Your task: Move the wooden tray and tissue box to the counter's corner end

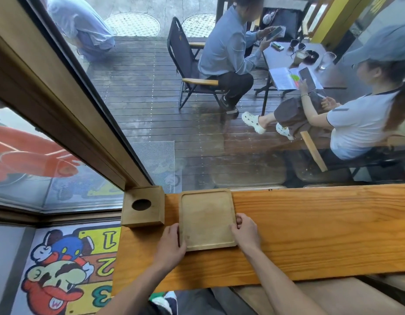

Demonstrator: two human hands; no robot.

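The wooden tray [207, 219] lies flat on the orange wooden counter [310, 228], close to its left end, with its far edge at the counter's window side and its near edge about mid-depth. It is empty, a shallow rectangle with rounded corners and a raised rim. Your left hand [170, 245] is curled around the tray's near-left corner, fingers wrapped over the left rim. Your right hand [246, 230] grips the right rim near the front, thumb resting on the inner face and fingers folded against the outer edge. Both hands are closed on the tray.

Just beside the tray on the left, with a narrow strip of counter between them, stands the wooden tissue box [143, 206], a square block with a round hole in its top. It sits at the very corner end of the counter, tucked against the window frame [67, 123].

Below the counter's end, a cartoon floor mat [67, 269] with numbers covers the floor. Through the glass you see a dark wooden deck [151, 98] where two people sit at a small table [315, 64] with phones, papers and drinks.
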